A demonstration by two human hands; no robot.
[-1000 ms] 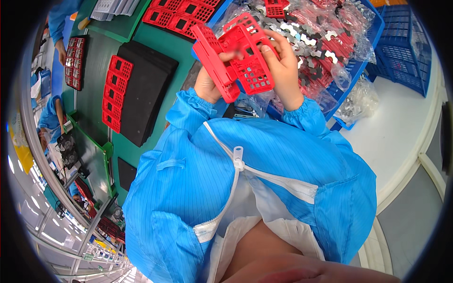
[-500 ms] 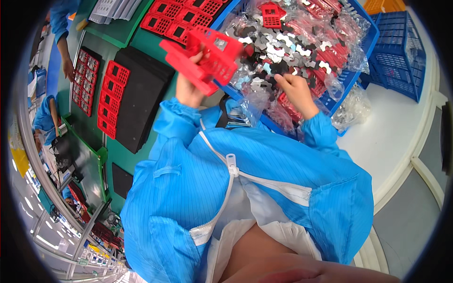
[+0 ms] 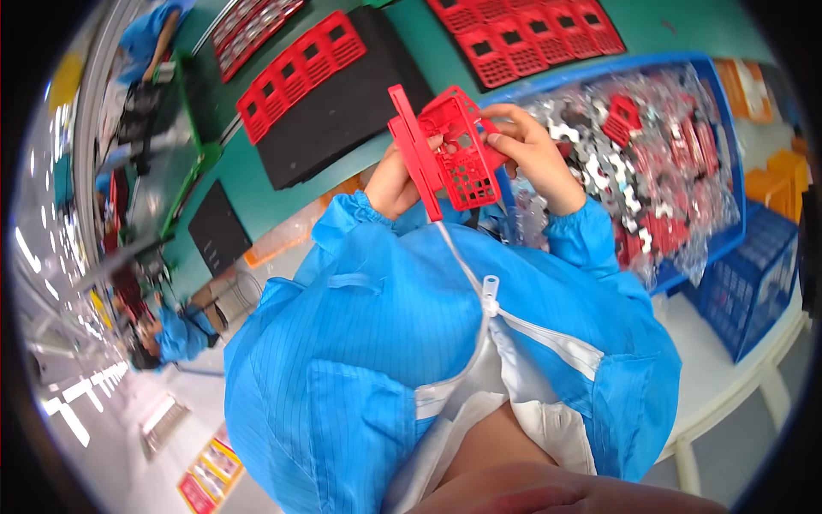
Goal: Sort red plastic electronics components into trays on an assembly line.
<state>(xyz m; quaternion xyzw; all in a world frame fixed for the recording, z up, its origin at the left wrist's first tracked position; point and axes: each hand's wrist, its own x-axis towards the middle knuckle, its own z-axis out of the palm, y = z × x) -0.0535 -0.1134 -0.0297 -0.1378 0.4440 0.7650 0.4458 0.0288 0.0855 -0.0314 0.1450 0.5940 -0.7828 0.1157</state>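
I watch both hands meet over the near edge of the green bench, a red plastic grid frame (image 3: 452,150) raised between them, close to the chest of the blue zipped smock (image 3: 411,343). The left hand (image 3: 392,182) is curled around the frame's solid edge from below, which appears to steady it upright and tilted toward the face. The right hand (image 3: 538,154) has its fingers bent onto the far, right side of the lattice, thumb and fingertips pinching the frame; whether a small part sits between them I cannot tell. Holding it this high likely keeps the open cells in plain sight.

To the right lies a blue crate (image 3: 728,154) heaped with clear bags of silvery and red pieces (image 3: 651,171), within easy reach of the right hand. Farther out on the bench, a row of matching red frames (image 3: 295,73) rests on a black foam pad (image 3: 342,120), and more red frames (image 3: 522,34) lie at the far edge. A second, darker blue crate (image 3: 753,283) stands on the white table at the near right. On the left, other people in blue work along the line.
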